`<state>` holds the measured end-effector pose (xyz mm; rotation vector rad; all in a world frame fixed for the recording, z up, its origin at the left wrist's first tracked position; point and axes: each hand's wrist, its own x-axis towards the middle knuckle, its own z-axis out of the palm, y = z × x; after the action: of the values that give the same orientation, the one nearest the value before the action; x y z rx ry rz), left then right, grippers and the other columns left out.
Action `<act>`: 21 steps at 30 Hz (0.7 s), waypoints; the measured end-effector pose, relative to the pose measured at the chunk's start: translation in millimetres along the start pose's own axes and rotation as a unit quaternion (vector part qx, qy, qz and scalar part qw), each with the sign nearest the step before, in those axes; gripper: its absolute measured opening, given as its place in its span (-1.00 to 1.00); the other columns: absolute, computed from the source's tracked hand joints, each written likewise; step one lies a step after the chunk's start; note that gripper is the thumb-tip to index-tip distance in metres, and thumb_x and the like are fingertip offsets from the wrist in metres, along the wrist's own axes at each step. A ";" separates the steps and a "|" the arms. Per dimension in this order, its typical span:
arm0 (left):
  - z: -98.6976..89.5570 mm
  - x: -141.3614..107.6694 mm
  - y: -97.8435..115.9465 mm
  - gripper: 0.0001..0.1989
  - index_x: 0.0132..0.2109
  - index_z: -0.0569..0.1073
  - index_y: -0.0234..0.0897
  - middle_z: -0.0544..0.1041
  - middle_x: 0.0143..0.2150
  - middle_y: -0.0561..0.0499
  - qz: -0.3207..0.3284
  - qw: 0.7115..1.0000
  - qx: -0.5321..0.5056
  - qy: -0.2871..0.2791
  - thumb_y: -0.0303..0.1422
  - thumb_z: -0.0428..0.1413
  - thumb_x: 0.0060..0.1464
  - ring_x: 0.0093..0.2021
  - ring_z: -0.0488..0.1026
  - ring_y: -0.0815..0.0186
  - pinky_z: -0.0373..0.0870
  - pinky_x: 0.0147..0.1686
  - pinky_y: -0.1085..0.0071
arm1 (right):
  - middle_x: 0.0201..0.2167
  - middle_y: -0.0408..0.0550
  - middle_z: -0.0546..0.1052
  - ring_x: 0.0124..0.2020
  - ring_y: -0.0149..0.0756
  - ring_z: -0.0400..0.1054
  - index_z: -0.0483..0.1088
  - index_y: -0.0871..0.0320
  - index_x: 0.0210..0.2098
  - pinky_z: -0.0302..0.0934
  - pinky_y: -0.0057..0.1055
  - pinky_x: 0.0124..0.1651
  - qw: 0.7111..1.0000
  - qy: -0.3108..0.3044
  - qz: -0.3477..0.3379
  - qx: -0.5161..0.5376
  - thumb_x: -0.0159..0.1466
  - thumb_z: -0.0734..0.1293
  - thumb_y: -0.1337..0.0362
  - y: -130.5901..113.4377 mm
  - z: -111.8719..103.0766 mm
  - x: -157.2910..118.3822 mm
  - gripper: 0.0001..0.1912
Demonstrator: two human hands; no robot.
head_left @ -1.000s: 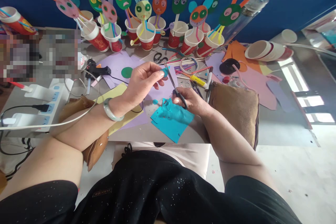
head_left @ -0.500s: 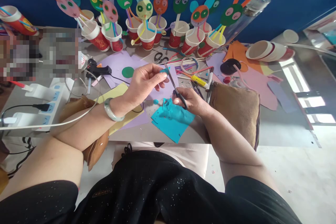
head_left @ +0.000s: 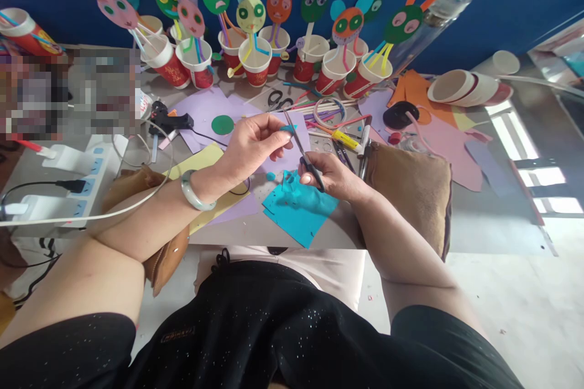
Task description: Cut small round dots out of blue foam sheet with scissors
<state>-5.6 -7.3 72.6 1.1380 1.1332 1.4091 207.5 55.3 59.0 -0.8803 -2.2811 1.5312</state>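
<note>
My left hand (head_left: pixel 260 143) pinches a small piece of blue paper (head_left: pixel 289 128) between thumb and fingers. Most of that piece is hidden by the fingertips. My right hand (head_left: pixel 331 173) is closed round the black handles of a pair of scissors (head_left: pixel 302 149), whose blades point up and left beside the blue piece. Below the hands lie cut sheets of blue paper (head_left: pixel 301 213) with small dark bits on them. A small blue scrap (head_left: pixel 271 176) rests at their left. Purple paper (head_left: pixel 274 161) is spread under the left fingers.
Several red paper cups (head_left: pixel 255 70) with paper animal heads stand along the back. A glue gun (head_left: pixel 171 121) and a power strip (head_left: pixel 93 179) with cables lie left. A brown cushion (head_left: pixel 408 194) is near my right forearm. A yellow glue stick (head_left: pixel 347 140) and pipe cleaners lie behind the scissors.
The blue piece in my left fingers has turned slightly and sits a little lower. The scissors have shifted very slightly; both hands keep their hold.
</note>
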 end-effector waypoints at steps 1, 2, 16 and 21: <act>-0.2 0.1 0.1 -0.86 -0.31 0.52 -0.27 0.64 -0.45 0.06 0.001 1.000 0.001 0.000 -0.35 0.32 0.13 -0.54 0.50 0.47 0.45 -0.51 0.53 | -0.52 -0.18 0.35 -0.44 -0.39 0.17 0.37 0.14 -0.45 0.03 -0.38 -0.37 1.000 0.001 0.003 -0.001 0.00 0.39 -0.63 -0.2 -0.2 -0.1 -0.12; -0.3 0.2 0.2 -0.86 -0.30 0.51 -0.27 0.64 -0.45 0.06 0.002 1.000 0.002 -0.001 -0.34 0.32 0.13 -0.54 0.50 0.47 0.45 -0.51 0.53 | -0.52 -0.17 0.36 -0.43 -0.38 0.17 0.36 0.14 -0.46 0.04 -0.38 -0.37 1.000 0.002 0.004 -0.002 0.00 0.38 -0.63 -0.3 -0.4 -0.1 -0.12; 0.4 0.0 1.4 -0.84 -0.30 0.48 -0.25 0.61 -0.43 0.08 0.008 1.000 0.010 0.014 -0.35 0.31 0.19 -0.54 0.48 0.49 0.46 -0.49 0.50 | -0.54 -0.22 0.25 -0.43 -0.40 0.08 0.21 0.10 -0.52 -0.05 -0.37 -0.38 1.000 0.018 0.015 -0.017 0.05 0.43 -0.56 4.4 -2.4 -0.5 -0.17; -0.2 0.6 0.5 -0.83 -0.30 0.48 -0.24 0.60 -0.43 0.09 0.010 1.000 0.001 0.016 -0.34 0.32 0.17 -0.53 0.47 0.49 0.46 -0.49 0.50 | -0.53 -0.21 0.23 -0.42 -0.39 0.09 0.20 0.09 -0.52 -0.04 -0.36 -0.38 1.000 0.013 0.021 -0.014 0.06 0.46 -0.52 3.1 -3.3 -0.2 -0.20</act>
<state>-5.9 -6.9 73.1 1.1350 1.1498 1.4471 210.4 58.5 57.5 -0.9547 -2.2854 1.4989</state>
